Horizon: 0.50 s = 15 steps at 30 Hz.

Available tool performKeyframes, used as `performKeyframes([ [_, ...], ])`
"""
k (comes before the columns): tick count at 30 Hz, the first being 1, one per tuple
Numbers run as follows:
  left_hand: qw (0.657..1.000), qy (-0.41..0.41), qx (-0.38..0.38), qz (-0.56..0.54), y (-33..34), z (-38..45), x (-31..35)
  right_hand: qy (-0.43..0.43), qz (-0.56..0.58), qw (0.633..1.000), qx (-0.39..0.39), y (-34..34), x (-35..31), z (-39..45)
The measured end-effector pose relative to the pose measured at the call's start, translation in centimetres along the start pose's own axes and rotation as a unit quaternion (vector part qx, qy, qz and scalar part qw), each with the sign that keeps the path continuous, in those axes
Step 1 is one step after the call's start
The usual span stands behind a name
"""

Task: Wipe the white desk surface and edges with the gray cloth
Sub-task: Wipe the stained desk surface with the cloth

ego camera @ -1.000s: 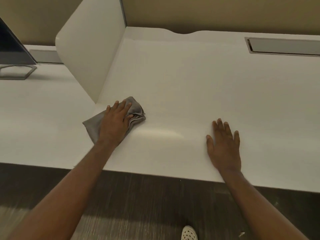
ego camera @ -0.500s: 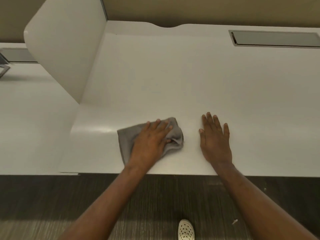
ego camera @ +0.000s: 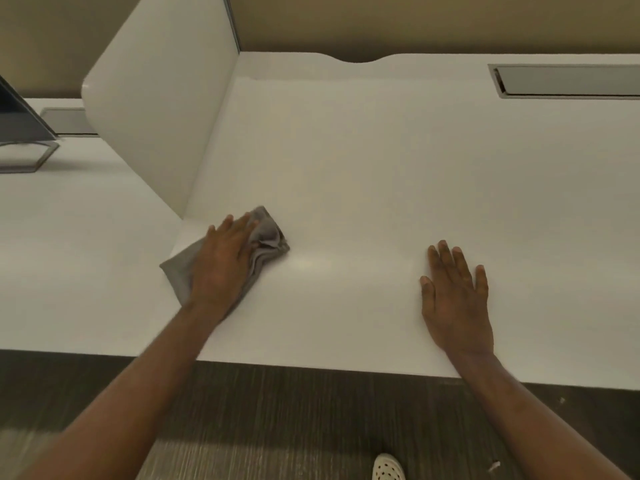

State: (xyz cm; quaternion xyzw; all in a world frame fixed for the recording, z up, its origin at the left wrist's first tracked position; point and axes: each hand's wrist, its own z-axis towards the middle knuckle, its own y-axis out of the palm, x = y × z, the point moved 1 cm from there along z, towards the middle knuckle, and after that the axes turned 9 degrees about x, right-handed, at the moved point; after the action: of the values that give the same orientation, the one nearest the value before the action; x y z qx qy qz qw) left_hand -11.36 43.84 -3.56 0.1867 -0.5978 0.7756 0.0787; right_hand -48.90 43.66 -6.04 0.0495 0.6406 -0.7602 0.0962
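The gray cloth (ego camera: 266,237) lay crumpled on the white desk (ego camera: 363,174), close to the foot of the upright white divider panel (ego camera: 162,112) that rose from the desk's left side. It was a soft, matte, mid-gray fabric, bunched into several folds at its far right end and flattening out into a loose corner at its near left, where it reached over the seam toward the neighbouring desk (ego camera: 69,244). The left hand (ego camera: 221,268) pressed palm-down on top of it, fingers extended and slightly spread, the thumb tucked against the folds; it covered the cloth's middle rather than gripping it in a fist. The right hand (ego camera: 453,299) rested flat on bare desk well to the right, near the front edge, fingers straight and a little apart, holding nothing. A faint sheen showed on the surface between the two hands. A recessed gray cable tray (ego camera: 568,81) sat at the desk's far right, and a monitor stand (ego camera: 31,154) stood on the neighbouring desk. Below the front edge, dark wood-grain floor (ego camera: 311,427) and a white perforated shoe (ego camera: 388,471) were visible.
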Motion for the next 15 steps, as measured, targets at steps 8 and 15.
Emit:
performKeyframes([
  [8, 0.995, -0.096, 0.022, -0.018, 3.2, 9.3, 3.1, -0.016, -0.033, 0.999, -0.003, 0.1, 0.1, -0.1],
  [15, 0.994, 0.072, -0.063, -0.048, 7.0, 9.7, 11.4, -0.014, 0.012, 1.000, 0.000, 0.2, 0.5, -0.2],
])
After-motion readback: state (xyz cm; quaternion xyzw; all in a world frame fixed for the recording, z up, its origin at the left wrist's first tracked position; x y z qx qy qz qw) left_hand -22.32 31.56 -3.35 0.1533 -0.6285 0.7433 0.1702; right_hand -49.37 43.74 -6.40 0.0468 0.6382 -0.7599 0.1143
